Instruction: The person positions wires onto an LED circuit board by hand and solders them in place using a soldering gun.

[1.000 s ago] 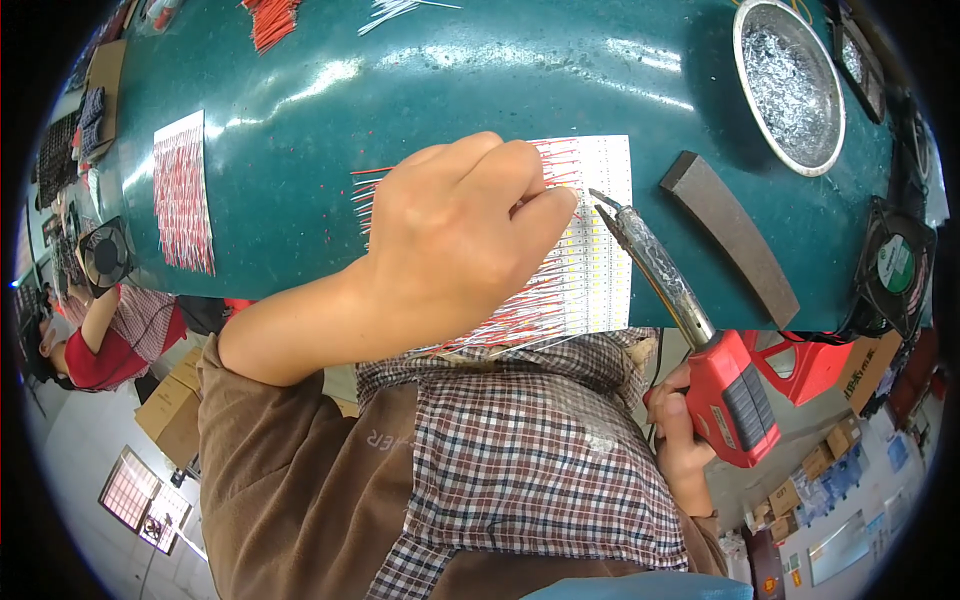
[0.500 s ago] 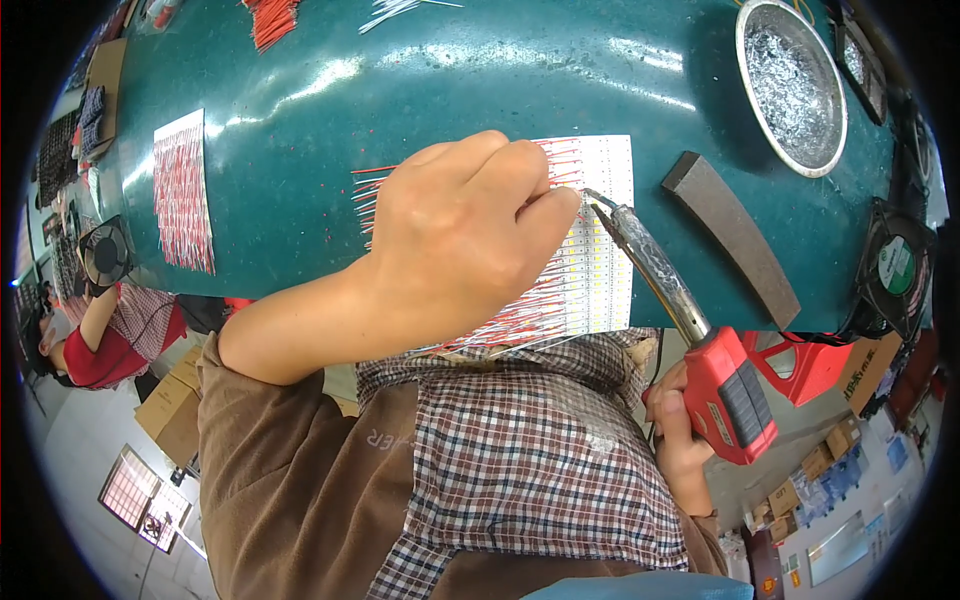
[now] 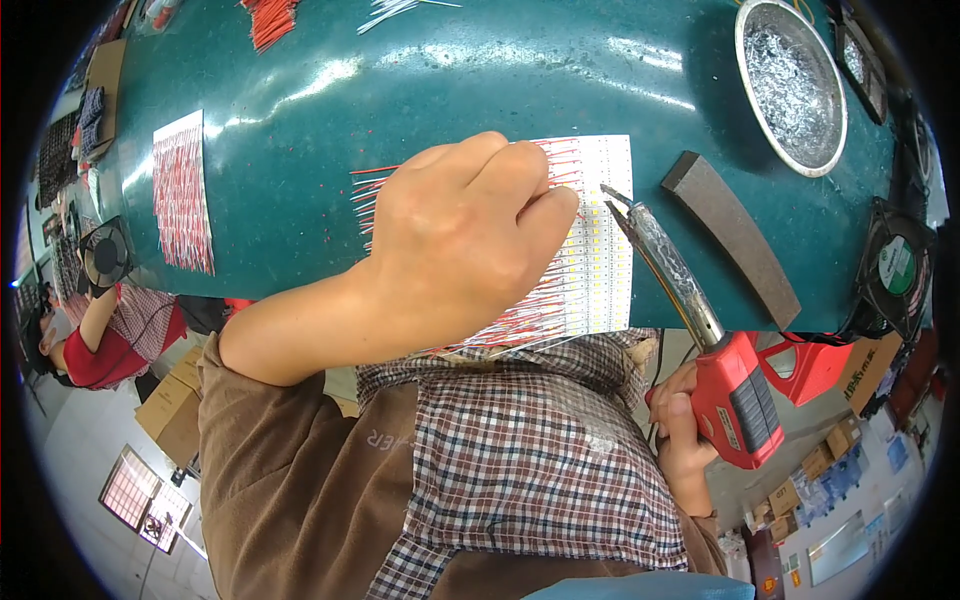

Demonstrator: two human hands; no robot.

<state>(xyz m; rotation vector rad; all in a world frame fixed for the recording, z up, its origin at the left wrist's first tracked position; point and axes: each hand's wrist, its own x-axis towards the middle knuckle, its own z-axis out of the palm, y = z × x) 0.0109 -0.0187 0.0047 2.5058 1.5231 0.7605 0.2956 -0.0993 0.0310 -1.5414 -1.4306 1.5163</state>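
My left hand (image 3: 455, 235) is closed in a pinch over a white LED circuit board (image 3: 602, 250) at the table's near edge. Whatever lies between its fingertips is hidden under the hand. Rows of red and white wires (image 3: 525, 312) stick out from the board's left side, partly covered by my hand and wrist. Below the table edge on the right, my right hand (image 3: 682, 430) grips a red-handled soldering gun (image 3: 738, 392). Its metal barrel slants up and left, and its tip (image 3: 612, 193) is over the board, a little right of my left fingertips.
A dark metal bar (image 3: 733, 238) lies right of the board. Beyond it sits a round metal bowl (image 3: 841, 110) with silvery scraps. A small fan (image 3: 897, 265) stands at the right edge. Another wired board (image 3: 183, 190) lies left. Red wires (image 3: 270, 22) lie at the back; a co-worker (image 3: 105, 335) is at far left.
The soldering gun has shifted a little to the right, drawing its tip away from my left fingertips. My left hand and the board have hardly moved.
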